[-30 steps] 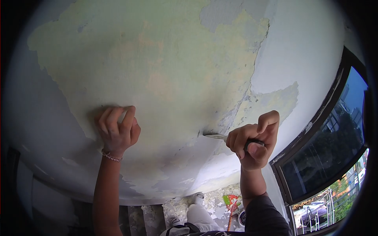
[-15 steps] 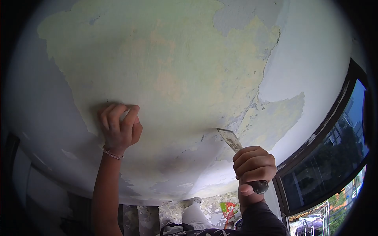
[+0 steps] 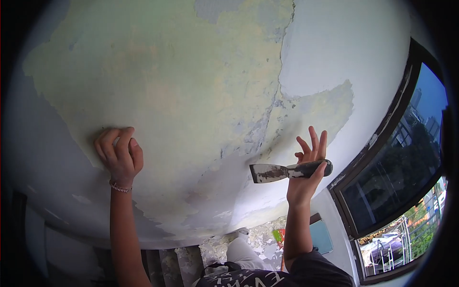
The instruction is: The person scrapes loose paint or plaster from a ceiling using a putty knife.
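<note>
Dark stairs (image 3: 165, 265) lie at the lower left; above them spreads a curved-looking wall (image 3: 167, 95) with patchy, peeling paint. Next comes a floor (image 3: 217, 248) strewn with flakes, partly hidden by a white-trousered leg (image 3: 244, 253), then a dark-framed window (image 3: 392, 167). The left hand (image 3: 119, 155) is at the wall, fingers half curled; whether it grips anything I cannot tell. The right hand (image 3: 304, 185) holds a scraper (image 3: 290, 171) across its palm, thumb over the handle, other fingers spread, blade pointing left before the wall.
</note>
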Action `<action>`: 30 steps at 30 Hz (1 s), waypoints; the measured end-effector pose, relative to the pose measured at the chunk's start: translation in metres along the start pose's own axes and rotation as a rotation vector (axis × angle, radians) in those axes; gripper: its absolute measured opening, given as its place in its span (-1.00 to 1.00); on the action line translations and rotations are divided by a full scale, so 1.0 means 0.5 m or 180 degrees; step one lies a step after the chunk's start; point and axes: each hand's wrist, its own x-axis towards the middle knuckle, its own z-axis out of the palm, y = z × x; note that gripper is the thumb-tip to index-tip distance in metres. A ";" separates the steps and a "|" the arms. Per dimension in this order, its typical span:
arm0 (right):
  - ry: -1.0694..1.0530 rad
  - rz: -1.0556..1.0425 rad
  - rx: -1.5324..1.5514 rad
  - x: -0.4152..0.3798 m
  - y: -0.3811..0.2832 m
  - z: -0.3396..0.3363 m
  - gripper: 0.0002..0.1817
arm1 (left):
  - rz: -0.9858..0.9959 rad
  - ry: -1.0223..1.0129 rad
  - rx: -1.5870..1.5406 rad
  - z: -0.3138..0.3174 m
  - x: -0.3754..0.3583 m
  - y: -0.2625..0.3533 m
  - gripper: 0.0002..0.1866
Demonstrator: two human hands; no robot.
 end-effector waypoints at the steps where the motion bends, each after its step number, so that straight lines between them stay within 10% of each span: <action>1: 0.0034 0.0239 0.0250 -0.017 -0.011 0.004 -0.06 | -0.0029 -0.0061 0.0023 -0.002 -0.002 0.000 -0.76; 7: -0.0485 0.1601 0.2747 -0.093 -0.057 -0.005 -0.19 | -0.1463 -0.0489 -0.1567 -0.037 -0.036 0.154 -0.72; 12: -0.1153 0.1508 0.4376 -0.129 -0.042 0.008 -0.37 | -0.0638 -0.1545 -0.2441 -0.151 0.035 0.388 -0.56; 30: -0.1106 0.1850 0.3494 -0.143 -0.070 -0.023 -0.10 | 0.0086 -0.1776 -0.1694 -0.226 0.036 0.503 -0.34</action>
